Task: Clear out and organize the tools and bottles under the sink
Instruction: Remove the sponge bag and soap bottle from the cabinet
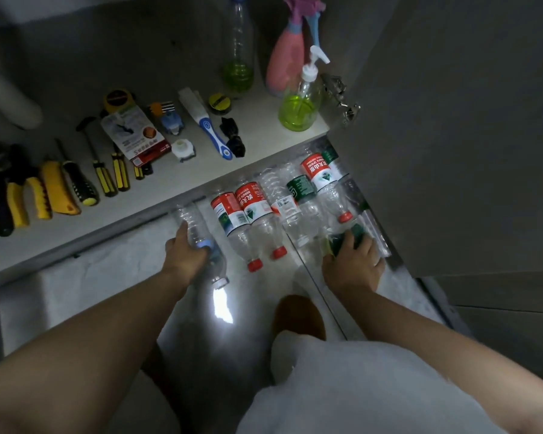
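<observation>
Below the white cabinet shelf (176, 183) of yellow-handled tools (57, 192), clear plastic water bottles (254, 211) lie in a row on the glossy floor (257, 308). The left hand (182, 255) curls round a blue-banded clear bottle (198, 228), and the right hand (353, 267) round a green-labelled bottle (345, 240). Nudged neighbours would likely roll away.

The right hand (353, 266) half-hides perhaps a green bottle (342, 241); the tall bottle (238, 42) is cropped above.
</observation>
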`<action>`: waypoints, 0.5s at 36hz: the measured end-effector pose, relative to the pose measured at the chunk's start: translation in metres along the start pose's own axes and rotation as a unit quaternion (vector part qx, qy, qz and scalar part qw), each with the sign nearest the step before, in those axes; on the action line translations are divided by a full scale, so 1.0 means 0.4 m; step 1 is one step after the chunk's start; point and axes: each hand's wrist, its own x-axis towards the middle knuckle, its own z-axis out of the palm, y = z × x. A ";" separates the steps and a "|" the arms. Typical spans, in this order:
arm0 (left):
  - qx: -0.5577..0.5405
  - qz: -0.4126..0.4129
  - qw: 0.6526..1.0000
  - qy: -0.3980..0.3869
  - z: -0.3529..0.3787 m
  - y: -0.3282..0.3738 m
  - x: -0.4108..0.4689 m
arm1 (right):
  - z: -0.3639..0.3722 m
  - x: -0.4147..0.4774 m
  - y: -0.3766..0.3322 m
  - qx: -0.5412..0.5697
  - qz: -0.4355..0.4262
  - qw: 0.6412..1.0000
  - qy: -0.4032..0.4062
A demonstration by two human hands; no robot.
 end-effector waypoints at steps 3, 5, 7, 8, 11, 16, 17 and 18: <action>0.004 0.023 1.000 -0.002 0.018 0.008 -0.002 | 0.000 -0.003 -0.009 -0.011 -0.049 0.998 0.029; 0.000 0.032 0.999 -0.017 0.029 0.017 -0.002 | 0.000 -0.003 -0.011 -0.007 -0.088 0.995 0.039; -0.008 0.036 0.999 -0.026 0.037 0.027 -0.001 | -0.002 -0.002 -0.016 -0.001 -0.115 0.993 0.035; -0.008 0.039 0.999 -0.027 0.039 0.030 -0.002 | -0.003 -0.001 -0.018 0.001 -0.124 0.992 0.033; -0.003 0.046 0.998 -0.033 0.042 0.033 -0.005 | -0.009 0.002 -0.030 0.008 -0.148 0.988 0.030; 0.022 0.060 0.997 -0.033 0.044 0.028 -0.002 | -0.017 0.004 -0.058 0.016 -0.194 0.980 0.029; 0.035 0.060 0.997 -0.026 0.044 0.028 -0.003 | -0.019 0.005 -0.063 0.013 -0.200 0.979 0.027; 0.050 0.062 0.997 -0.019 0.044 0.028 -0.004 | -0.021 0.006 -0.069 0.007 -0.206 0.978 0.026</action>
